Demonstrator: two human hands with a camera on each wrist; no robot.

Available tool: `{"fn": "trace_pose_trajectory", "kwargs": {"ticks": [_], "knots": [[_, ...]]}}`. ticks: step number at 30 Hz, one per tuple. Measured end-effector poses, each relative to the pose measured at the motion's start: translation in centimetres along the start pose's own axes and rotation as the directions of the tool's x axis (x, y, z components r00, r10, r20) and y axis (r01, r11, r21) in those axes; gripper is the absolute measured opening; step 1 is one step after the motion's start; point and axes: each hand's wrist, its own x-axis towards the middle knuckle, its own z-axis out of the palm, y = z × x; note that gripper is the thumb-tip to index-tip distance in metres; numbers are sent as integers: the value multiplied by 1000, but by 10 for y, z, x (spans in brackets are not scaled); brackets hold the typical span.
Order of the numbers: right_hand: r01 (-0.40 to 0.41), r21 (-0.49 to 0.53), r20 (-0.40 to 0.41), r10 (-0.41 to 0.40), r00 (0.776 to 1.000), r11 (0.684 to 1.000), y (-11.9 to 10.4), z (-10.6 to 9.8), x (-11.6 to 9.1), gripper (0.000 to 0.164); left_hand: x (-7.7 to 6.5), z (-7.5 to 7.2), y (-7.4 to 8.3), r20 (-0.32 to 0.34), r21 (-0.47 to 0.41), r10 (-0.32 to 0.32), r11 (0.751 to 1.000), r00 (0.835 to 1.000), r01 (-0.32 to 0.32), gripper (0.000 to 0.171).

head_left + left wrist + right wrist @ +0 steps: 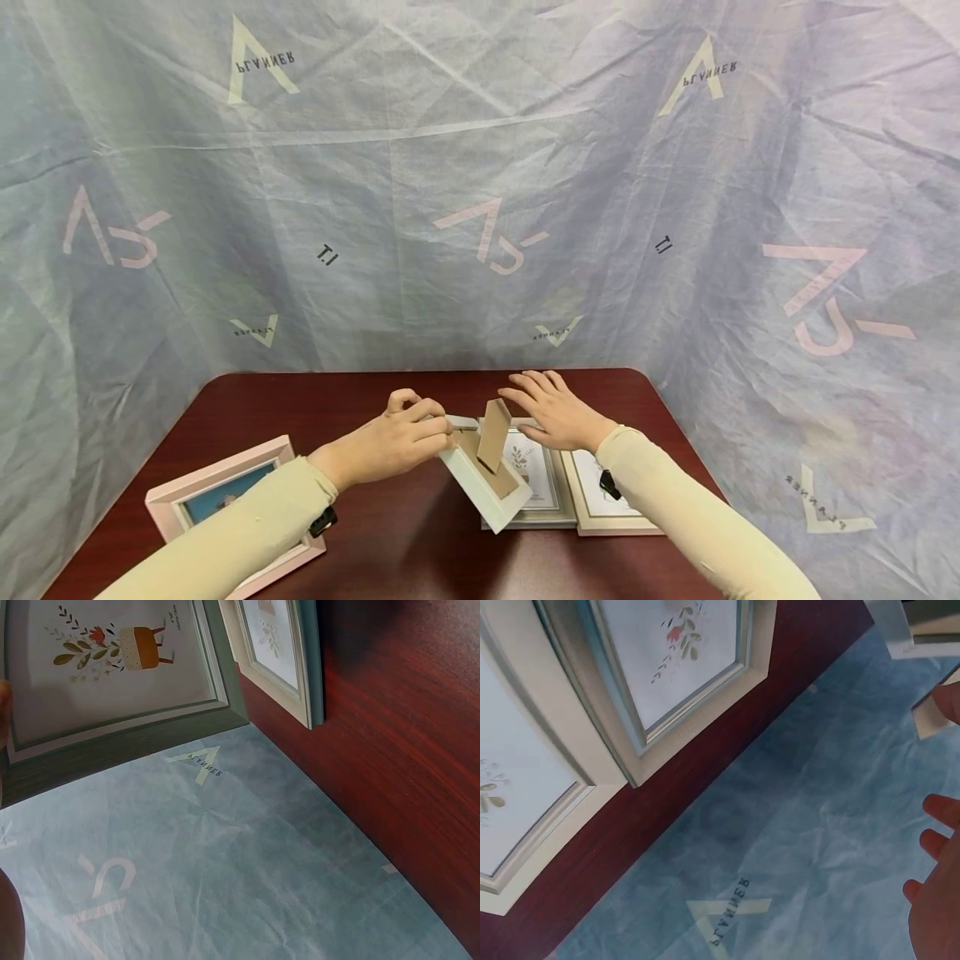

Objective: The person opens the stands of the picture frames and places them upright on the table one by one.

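My left hand (408, 433) grips the upper left edge of a white picture frame (474, 498) and holds it tilted above the table, its brown back towards me. A brown stand flap (495, 435) sticks out from that back. In the left wrist view the front of the held picture frame (112, 739) shows a potted-plant print. My right hand (562, 412) hovers just right of the flap, fingers spread and fairly straight. In the right wrist view the thumb (949, 701) is by the end of the stand flap (930, 721); I cannot tell whether they touch.
Two picture frames lie on the table's right: a grey one (551, 518) with a plant print, partly behind the held one, and a cream one (615, 527) under my right forearm. A pink frame (161, 510) lies at left, partly covered by my left sleeve. Curtains (480, 292) enclose the dark red table (375, 550).
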Motion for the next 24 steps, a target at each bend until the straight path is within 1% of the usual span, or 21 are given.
{"fn": "trace_pose_trajectory", "kwargs": {"ticks": [5, 8, 11, 15, 17, 24], "knots": [[-59, 12, -11, 59, 998, 998, 8, 2, -12, 58, -2, -2, -1, 14, -10, -12, 1000, 1000, 12, 12], [-100, 34, -36, 101, 994, 994, 10, 1, -21, 56, -3, -2, -2, 17, -16, -16, 1000, 1000, 16, 9], [-149, 42, -52, 151, 987, 988, 11, -2, -30, 55, -4, -1, -3, 15, -25, -19, 1000, 1000, 19, 9], [-231, 38, -30, 233, 972, 972, 9, -7, -41, 55, -4, -1, -3, 15, -28, -27, 999, 1000, 28, 10], [-260, 34, -27, 261, 965, 965, 8, -9, -45, 55, -4, -1, -3, 15, -29, -33, 999, 999, 34, 11], [-294, 29, -87, 295, 951, 955, 2, -9, -62, 55, -5, 0, -4, 10, -43, -54, 998, 998, 55, 12]]}}
